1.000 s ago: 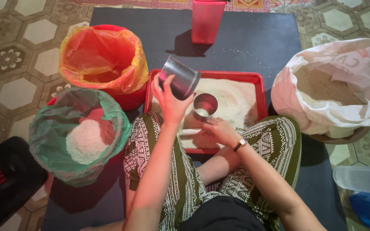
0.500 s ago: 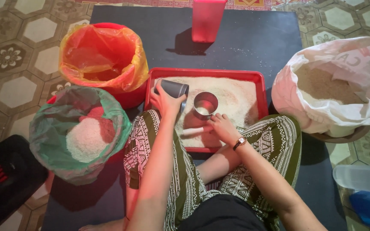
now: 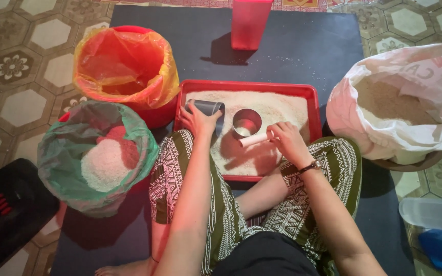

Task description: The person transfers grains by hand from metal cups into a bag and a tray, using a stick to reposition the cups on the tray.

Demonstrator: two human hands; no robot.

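Observation:
A red tray [image 3: 310,97] full of white rice lies on a dark mat in front of my crossed legs. My left hand [image 3: 196,120] grips a grey metal cup [image 3: 206,107] tipped on its side, low over the tray's left part. My right hand [image 3: 288,139] holds a short white stick [image 3: 254,139] level beside a second metal cup [image 3: 246,122], which stands upright in the rice. The stick's far end lies just below that cup's rim.
A red bucket lined with orange plastic [image 3: 126,69] stands at the back left. A green-lined bucket with white rice [image 3: 95,156] sits at my left knee. A white sack of brown grain [image 3: 402,105] is on the right. A red container [image 3: 249,23] stands at the mat's far edge.
My left hand has brought its cup down from a raised, tilted position to the rice in the tray. My right hand now shows a white stick next to the standing cup.

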